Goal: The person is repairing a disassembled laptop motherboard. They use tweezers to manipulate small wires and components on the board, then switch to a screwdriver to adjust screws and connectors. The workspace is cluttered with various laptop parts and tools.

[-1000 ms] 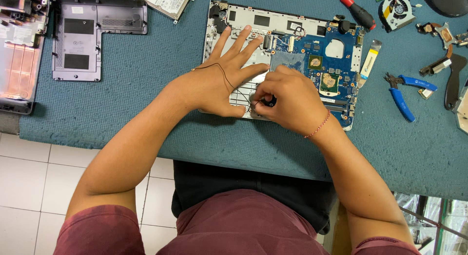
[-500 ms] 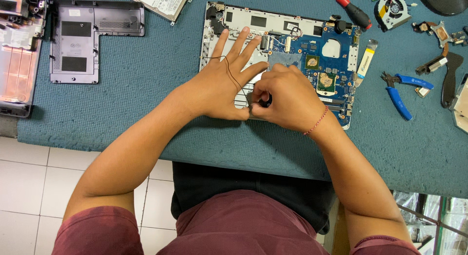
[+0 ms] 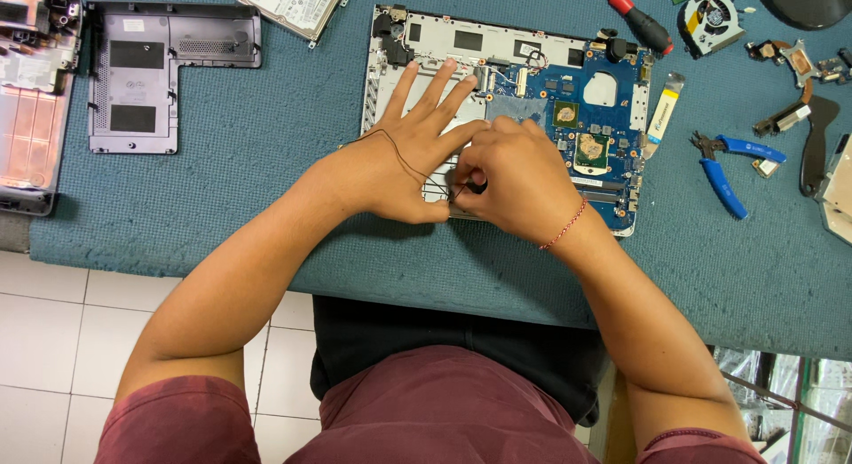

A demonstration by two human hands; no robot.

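Observation:
An opened laptop base point(image 3: 444, 34) lies on the blue mat, its blue motherboard point(image 3: 612, 118) exposed on the right half. My left hand point(image 3: 404, 158) rests flat on the base's left half with fingers spread; a thin dark wire point(image 3: 399, 153) runs across its back. My right hand point(image 3: 519, 176) is curled right beside it, fingertips pinching something small and dark near the base's front edge. What it pinches is mostly hidden by the fingers.
A dark bottom cover point(image 3: 151, 69) and a hard drive point(image 3: 293, 3) lie at the upper left, another opened chassis point(image 3: 31, 100) at the far left. To the right lie blue pliers point(image 3: 732, 167), a red screwdriver point(image 3: 635, 16), a fan point(image 3: 710, 20) and small parts point(image 3: 790, 65).
Both hands have shifted slightly along the laptop base, staying together. The left fingers stay spread, and the right hand keeps its pinch near the front edge.

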